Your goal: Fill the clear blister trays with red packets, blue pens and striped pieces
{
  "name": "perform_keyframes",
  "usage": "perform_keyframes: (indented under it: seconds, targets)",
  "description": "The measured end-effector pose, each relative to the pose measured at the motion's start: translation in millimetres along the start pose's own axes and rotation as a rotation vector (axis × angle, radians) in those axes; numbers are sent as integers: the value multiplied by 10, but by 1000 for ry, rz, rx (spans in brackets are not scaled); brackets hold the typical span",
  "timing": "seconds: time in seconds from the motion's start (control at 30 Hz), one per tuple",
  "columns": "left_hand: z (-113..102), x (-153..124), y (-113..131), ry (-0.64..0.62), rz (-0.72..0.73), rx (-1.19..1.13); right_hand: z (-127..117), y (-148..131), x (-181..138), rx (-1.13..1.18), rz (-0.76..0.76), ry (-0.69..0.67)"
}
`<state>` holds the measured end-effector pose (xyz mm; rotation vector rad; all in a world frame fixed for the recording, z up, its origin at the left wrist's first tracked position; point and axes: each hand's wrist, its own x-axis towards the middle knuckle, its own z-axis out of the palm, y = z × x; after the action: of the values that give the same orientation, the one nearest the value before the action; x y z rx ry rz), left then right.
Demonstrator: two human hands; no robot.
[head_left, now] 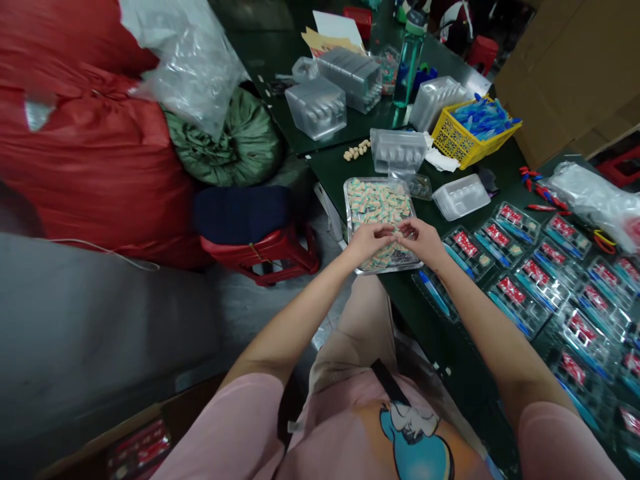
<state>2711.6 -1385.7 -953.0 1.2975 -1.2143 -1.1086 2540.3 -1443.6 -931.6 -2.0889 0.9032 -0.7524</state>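
My left hand [371, 241] and my right hand [424, 243] meet over the near part of a shiny metal tray [349, 208]. The tray holds a loose layer of small beige and teal pieces [377, 200]. The fingertips of both hands are pinched together, almost touching each other. Whatever they hold is too small to make out. To the right of my right hand lie rows of clear blister trays, each with a blue pen and a red card; the closest blister tray [467, 250] sits beside my forearm.
Stacked clear plastic trays [320, 107], a teal bottle [407, 63] and a yellow basket [450, 137] of blue pens stand at the back of the dark green table [325, 163]. Left are a red stool [260, 257], a green sack [230, 147] and red sacks [95, 153]. A cardboard box [565, 73] stands right.
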Motion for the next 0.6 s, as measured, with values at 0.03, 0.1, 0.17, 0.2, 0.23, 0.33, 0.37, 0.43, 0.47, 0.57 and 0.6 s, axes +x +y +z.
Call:
perform_keyframes:
  seconds: [0.03,0.1,0.17,0.2,0.23,0.33,0.37,0.43,0.47,0.57,0.6]
  targets:
    - [25,-5,-8,-9,-40,-91,8,-37,-4,-15,-26,7]
    - [54,-20,-13,-8,-105,-224,19,-77,-12,-57,-61,18]
    - [60,-36,-4,1,-162,-305,22,-76,-18,-82,-76,28]
    - [59,-42,3,5,-190,-335,21,-66,-21,-87,-82,36]
    - [55,-47,10,11,-216,-357,18,-55,-23,-91,-87,45]
    - [51,-51,13,55,-234,-378,7,-51,-31,-107,-92,52]
    - [54,-48,6,81,-216,-373,5,-61,-34,-106,-82,47]
    - [66,-41,-17,138,-156,-356,9,-86,-42,-77,-47,38]
    - [75,-36,-30,160,-125,-343,16,-93,-45,-46,-23,39]
    - [103,-27,-60,205,-58,-276,53,-64,-45,88,64,61]
    - [112,-28,-62,221,-44,-246,70,-39,-42,132,96,72]
